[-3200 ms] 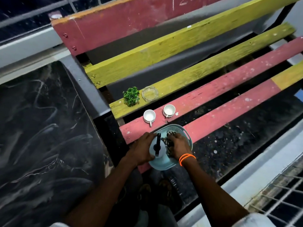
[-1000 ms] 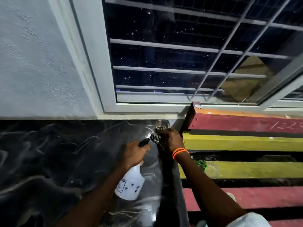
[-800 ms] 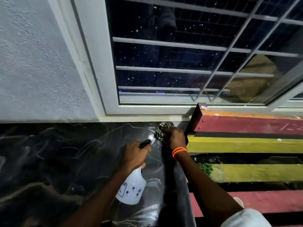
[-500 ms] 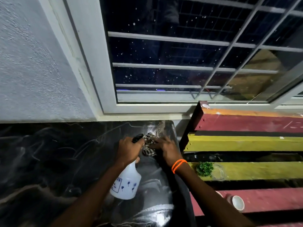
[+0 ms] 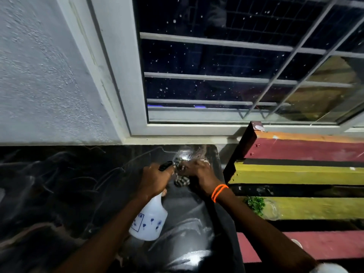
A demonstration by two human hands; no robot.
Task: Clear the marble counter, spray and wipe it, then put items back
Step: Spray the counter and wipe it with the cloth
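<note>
Since half a second ago both hands have barely shifted, staying together at the far right corner of the table while the view has dipped slightly. Dark marble table [image 5: 59, 194] fills the lower left, with a wet, shiny patch at about 12 o'clock from the hands. At 3 o'clock stands the painted slat bench [image 5: 305, 174], holding a small green plant [image 5: 255, 203] beside a glass dish [image 5: 272, 209]. White spray bottle [image 5: 148, 219] hangs tilted below the left hand [image 5: 155, 180], whose grip is closed round the neck and black trigger. Right hand [image 5: 199, 174], wearing an orange band [image 5: 219, 192], has its grip bunched on a striped cloth [image 5: 182, 180] pressed to the marble. I judge the bottle light but sloshing and slick when wet, best held at the neck; the cloth is soft and limp, so a gathered handful under the palm suits wiping.
</note>
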